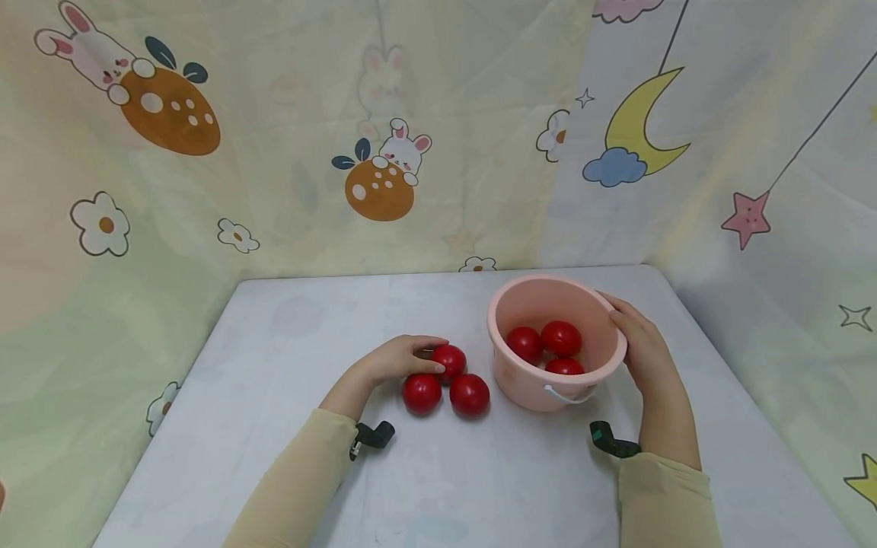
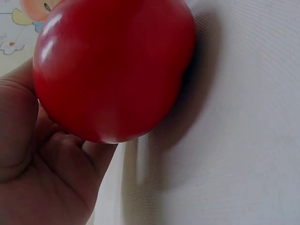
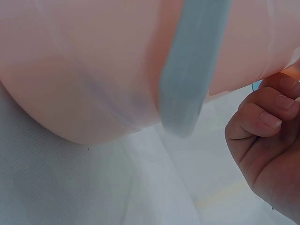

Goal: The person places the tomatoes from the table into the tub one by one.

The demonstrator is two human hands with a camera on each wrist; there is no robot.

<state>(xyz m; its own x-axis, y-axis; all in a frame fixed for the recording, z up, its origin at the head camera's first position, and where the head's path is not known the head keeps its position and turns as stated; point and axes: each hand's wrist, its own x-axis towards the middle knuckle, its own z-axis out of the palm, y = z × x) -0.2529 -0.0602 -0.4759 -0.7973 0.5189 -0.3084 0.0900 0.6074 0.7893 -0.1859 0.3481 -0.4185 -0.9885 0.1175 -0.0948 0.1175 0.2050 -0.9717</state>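
Three glossy red balls are grouped on a white-topped table (image 1: 288,350), between the two hands and nearer the left one. The rear ball (image 1: 450,363) is gripped by the left hand (image 1: 397,358), with the fingers laid over its far side and the thumb bent against its near side, so that the hand is only as wide as the ball it holds. In the left wrist view the ball is seen close up, with its shadow cast on the table beside it. The front left ball (image 1: 422,394) lies just under the thumb, and the front right ball (image 1: 470,396) is set beside it, close to a pink bucket (image 1: 524,384).

The bucket stands to the right of the group, and three more red balls (image 1: 561,338) are held inside it. Its right rim is grasped by the right hand (image 1: 642,346), whose fingers are curled at the edge; the rim appears slightly lower on that side. A pale handle (image 1: 567,396) is hung down across the bucket's front.

Both forearms are stretched forward from the near edge, covered by beige sleeves (image 1: 298,483). The left forearm is slanted inward to the right; the right one is held more nearly straight, its hand angled toward the bucket.
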